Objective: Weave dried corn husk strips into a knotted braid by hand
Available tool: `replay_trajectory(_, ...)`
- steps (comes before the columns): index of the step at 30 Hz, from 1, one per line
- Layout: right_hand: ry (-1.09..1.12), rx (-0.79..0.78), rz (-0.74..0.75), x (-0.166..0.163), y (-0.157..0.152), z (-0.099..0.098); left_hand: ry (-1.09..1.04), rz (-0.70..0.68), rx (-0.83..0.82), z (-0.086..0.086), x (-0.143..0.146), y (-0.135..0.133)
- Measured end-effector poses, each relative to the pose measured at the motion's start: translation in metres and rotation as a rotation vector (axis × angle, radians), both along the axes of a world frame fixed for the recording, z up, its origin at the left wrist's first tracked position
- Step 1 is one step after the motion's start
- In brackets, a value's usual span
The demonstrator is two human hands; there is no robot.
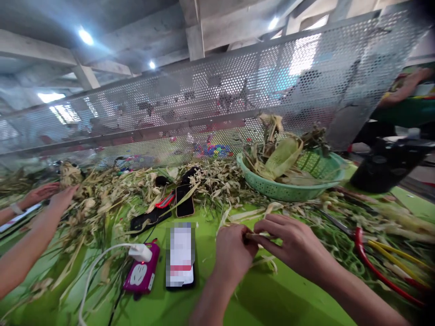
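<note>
A phone [181, 256] with a pixelated screen is lying on the green table [288, 305]; just left of it, a white plug [140, 251] is sitting on a purple power unit [141, 274]; a white cable [95, 261] is curving away from the plug; a dark-screened phone [186, 209] is lying farther back; a perforated metal partition [217, 102] is standing behind; a ceiling lamp [85, 36] is shining overhead.
</note>
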State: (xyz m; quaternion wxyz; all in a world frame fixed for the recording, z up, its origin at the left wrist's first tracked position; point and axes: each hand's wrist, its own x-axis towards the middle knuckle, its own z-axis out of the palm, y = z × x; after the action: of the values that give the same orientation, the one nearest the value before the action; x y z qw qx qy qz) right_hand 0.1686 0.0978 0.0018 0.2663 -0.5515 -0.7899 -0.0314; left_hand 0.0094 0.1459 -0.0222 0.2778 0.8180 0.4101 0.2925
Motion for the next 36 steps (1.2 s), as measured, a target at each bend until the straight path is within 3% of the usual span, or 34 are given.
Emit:
replay_trajectory(8, -0.068, 0.088, -0.047, -0.001, 0.002, -0.004, 0.051, 0.033, 0.034, 0.001, 0.002, -0.002)
replay_trajectory(16, -0.096, 0.082, 0.011, 0.000, 0.002, -0.005, 0.043, 0.024, 0.018, 0.001, 0.004, -0.002)
replay_trajectory(24, 0.023, 0.070, -0.043, -0.004, 0.001, -0.004, -0.207, 0.002, -0.282, -0.010, 0.005, 0.002)
replay_trajectory(31, -0.060, 0.011, -0.040, -0.006, -0.003, 0.002, -0.151, 0.010, -0.175, -0.008, 0.006, -0.001)
replay_trajectory(36, 0.029, -0.046, -0.040, -0.005, -0.003, 0.001, -0.116, 0.031, -0.131, -0.008, 0.007, -0.003)
